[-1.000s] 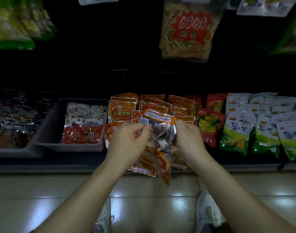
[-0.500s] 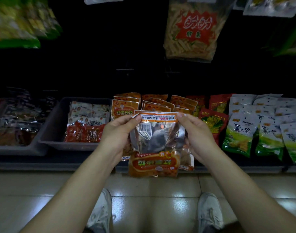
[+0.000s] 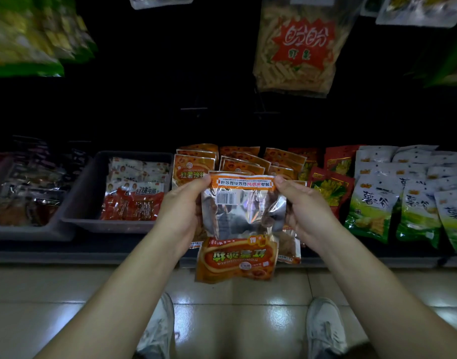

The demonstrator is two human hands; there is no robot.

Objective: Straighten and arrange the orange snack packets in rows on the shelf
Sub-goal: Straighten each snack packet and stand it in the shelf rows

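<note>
I hold a small stack of orange snack packets (image 3: 241, 218) in front of the shelf, its front one turned upside down with the silver back and barcode facing me. My left hand (image 3: 182, 211) grips the stack's left side and my right hand (image 3: 304, 213) grips its right side. A lower packet (image 3: 236, 257) in the stack hangs below with its orange label inverted. Behind the stack, several more orange packets (image 3: 237, 159) stand in loose, uneven rows on the dark shelf (image 3: 92, 251).
A grey bin (image 3: 85, 200) of red and white packets sits left of the orange ones, with another bin (image 3: 20, 229) further left. Red packets (image 3: 331, 187) and green-white bags (image 3: 372, 208) lie to the right. Bags hang overhead (image 3: 297, 45). My shoes (image 3: 323, 330) stand on tiled floor.
The packets in my hands were twisted and crumpled a second ago; now they are flattened and squared up, held by both sides. The view has shifted slightly.
</note>
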